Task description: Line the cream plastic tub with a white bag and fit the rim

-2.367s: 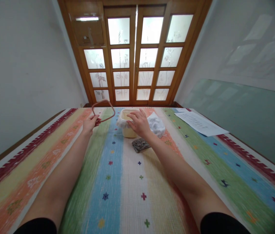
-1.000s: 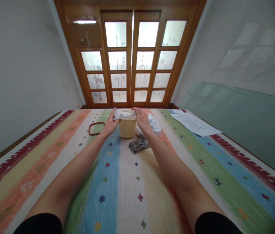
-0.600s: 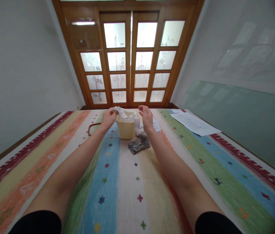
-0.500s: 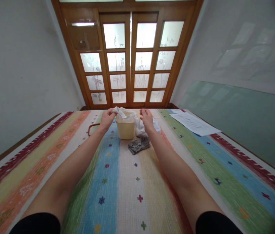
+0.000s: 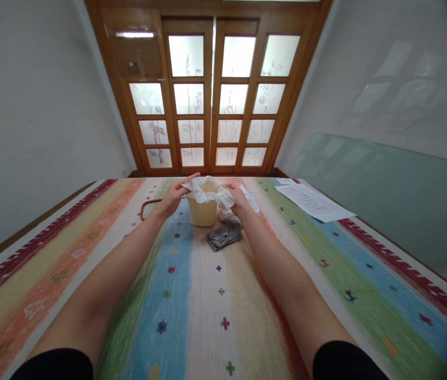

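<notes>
A small pale yellow bin (image 5: 202,212) stands upright on the table, with a thin white plastic bag (image 5: 207,191) lining its mouth and folded over its rim. On the bin's left side, my left hand (image 5: 173,197) holds the bag's edge, thumb in front and forefinger stretched along the far side. At the right rim, my right hand (image 5: 238,197) pinches the bag's edge, fingertips partly hidden by the plastic. More white plastic (image 5: 249,198) lies behind my right hand. In front of the bin is a dark grey patterned folded thing (image 5: 224,236), its kind unclear.
A brown curved handle (image 5: 148,207) lies left of the bin, partly behind my left hand. Printed paper sheets (image 5: 314,201) rest at the right on the striped tablecloth (image 5: 203,295). Walls flank the table; wooden glazed doors (image 5: 215,95) stand beyond its far edge.
My right hand has moved slightly left and down onto the bag's edge. The bag now spreads wider over the bin's right rim. My left hand's forefinger has stretched out along the rim.
</notes>
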Motion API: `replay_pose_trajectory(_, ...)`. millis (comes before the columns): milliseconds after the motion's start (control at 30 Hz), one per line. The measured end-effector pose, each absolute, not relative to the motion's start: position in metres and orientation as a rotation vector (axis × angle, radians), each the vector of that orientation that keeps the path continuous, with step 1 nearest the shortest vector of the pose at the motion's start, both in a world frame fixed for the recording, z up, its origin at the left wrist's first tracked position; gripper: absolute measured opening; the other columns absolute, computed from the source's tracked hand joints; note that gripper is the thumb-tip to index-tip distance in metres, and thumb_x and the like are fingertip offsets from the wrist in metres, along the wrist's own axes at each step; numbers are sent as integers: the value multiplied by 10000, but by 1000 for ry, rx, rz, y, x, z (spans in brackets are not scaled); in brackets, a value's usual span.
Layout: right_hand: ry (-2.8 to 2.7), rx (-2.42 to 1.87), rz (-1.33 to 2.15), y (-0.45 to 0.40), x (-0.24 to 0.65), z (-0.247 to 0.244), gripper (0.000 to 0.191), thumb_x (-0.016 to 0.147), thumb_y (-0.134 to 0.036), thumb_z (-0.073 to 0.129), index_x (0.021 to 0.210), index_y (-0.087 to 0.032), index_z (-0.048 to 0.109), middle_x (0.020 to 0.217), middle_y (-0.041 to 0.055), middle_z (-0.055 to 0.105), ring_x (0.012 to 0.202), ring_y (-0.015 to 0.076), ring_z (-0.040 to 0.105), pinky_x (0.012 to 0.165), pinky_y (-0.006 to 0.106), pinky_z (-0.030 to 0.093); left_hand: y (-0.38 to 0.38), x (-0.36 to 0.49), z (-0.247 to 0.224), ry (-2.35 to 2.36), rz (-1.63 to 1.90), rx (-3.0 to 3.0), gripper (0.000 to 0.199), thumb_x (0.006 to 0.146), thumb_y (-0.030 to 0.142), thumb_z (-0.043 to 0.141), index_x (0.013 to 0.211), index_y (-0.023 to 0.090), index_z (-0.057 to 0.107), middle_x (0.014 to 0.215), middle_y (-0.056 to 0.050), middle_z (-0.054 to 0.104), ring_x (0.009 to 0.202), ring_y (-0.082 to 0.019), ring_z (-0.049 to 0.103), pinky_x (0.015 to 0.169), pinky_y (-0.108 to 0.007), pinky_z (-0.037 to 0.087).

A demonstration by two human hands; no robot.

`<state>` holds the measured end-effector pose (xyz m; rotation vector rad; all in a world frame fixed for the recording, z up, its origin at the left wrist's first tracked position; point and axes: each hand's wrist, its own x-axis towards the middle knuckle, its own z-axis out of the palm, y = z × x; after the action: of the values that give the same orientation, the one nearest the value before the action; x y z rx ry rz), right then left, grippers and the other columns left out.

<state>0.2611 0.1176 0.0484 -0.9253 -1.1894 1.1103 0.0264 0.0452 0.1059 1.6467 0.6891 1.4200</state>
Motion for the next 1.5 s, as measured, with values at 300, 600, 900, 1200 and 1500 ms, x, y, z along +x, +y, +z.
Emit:
replay_pose_trajectory(300, -1205, -822, 774, 114, 253, 66, 299, 756, -456, 676, 889, -239, 520, 811, -32, 573, 741, 146, 544, 713, 274, 473, 27, 30, 105, 828, 1361, 1959, 159, 836, 348, 713, 852, 214, 628, 1438, -89, 637, 1381, -312, 542, 1146, -442, 420)
replay_pose_trajectory(600, -1458, -638, 840, 85, 245, 90, 239, 754, -361, 694, 858, -244, 514, 875, -2, 644, 866, 193, 619, 835, 348, 511, 52, 26, 104, 854, 1495, 1770, 399, 1024, 466, 336, 918, 215, 627, 1366, -73, 665, 1302, -271, 586, 1108, -430, 446)
replay_pose_trajectory(900, -1728, -380, 1084, 52, 241, 112, 150, 706, -216, 682, 755, -216, 540, 872, 16, 698, 942, 201, 663, 893, 354, 494, 90, 17, 102, 1205, 1270, 1932, 503, 737, 300, 738, 1217, 170, 666, 1188, -92, 712, 1046, -241, 648, 936, -360, 491)
replay_pose_trajectory(1200, -1707, -222, 1297, 31, 240, 129, 362, 930, -576, 607, 1024, -232, 667, 973, 53, 734, 973, 207, 689, 939, 385, 531, 65, 20, 118, 1078, 1480, 1910, 152, 633, 201, 700, 752, 164, 613, 724, 26, 610, 660, -121, 509, 609, -225, 366)
replay_pose_trajectory(1500, -2033, -746, 608, 79, 274, 98, 423, 884, -385, 675, 1278, -233, 641, 1338, 89, 669, 1280, 259, 602, 1153, 504, 416, 41, 32, 160, 510, 1698, 1252, 191, 815, 223, 694, 976, 217, 592, 754, 51, 585, 614, -93, 569, 629, -208, 453)
